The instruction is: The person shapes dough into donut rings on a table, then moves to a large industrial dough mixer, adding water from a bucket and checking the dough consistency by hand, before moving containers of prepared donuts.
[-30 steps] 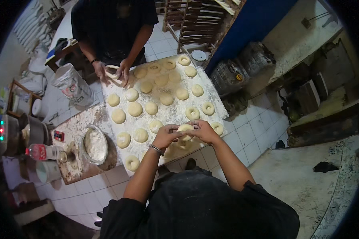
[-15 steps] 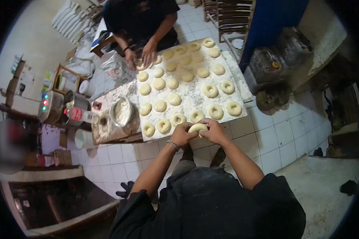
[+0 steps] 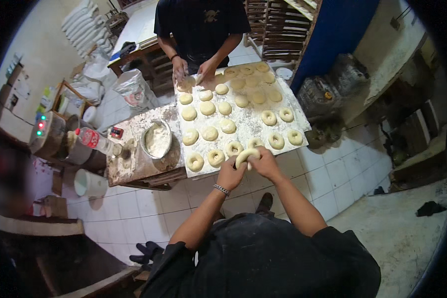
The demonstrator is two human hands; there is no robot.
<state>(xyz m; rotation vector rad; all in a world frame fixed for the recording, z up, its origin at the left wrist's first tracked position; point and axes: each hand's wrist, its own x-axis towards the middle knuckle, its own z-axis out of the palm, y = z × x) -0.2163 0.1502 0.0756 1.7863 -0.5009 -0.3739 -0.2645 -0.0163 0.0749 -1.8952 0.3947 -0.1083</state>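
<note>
Across the flour-dusted white worktop (image 3: 251, 121), dough lies in rows, with flat rounds (image 3: 209, 133) through the middle and rings (image 3: 209, 159) along the near edge. Behind its far left corner stands a co-worker (image 3: 196, 42). Beyond its left edge, a metal bowl (image 3: 143, 144) holds flour. By the near edge, the left hand (image 3: 231, 171) and right hand (image 3: 265, 164) grip a dough ring (image 3: 244, 157) from opposite sides, fingers curled round it; whether it clears the worktop is hard to tell. Light, soft and stretchy, it should give easily under pressure and may tear where the band thins, so it is best held at both sides, with broad, gentle fingers.
</note>
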